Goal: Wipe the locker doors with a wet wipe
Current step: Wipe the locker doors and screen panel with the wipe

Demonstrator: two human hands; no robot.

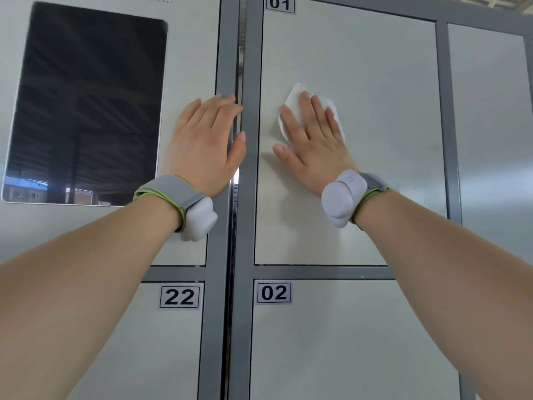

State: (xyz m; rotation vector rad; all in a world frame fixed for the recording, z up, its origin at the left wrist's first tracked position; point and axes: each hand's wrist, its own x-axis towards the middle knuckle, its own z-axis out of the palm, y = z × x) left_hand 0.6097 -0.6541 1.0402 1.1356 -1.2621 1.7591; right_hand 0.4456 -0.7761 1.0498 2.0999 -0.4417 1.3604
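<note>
A white wet wipe (294, 96) lies flat against locker door 01 (375, 111), a pale grey panel in a darker grey frame. My right hand (313, 140) presses the wipe onto the door with straight, spread fingers; most of the wipe is hidden under the palm. My left hand (206, 142) rests flat with straight fingers on the panel to the left, its fingertips and thumb reaching the grey frame post (227, 53) between the two columns. Both wrists wear grey strapped devices.
A dark glossy screen (86, 105) fills the upper left panel. Door 22 (161, 342) and door 02 (331, 342) sit below. Another pale door (490, 125) stands at the right, past a grey frame strip.
</note>
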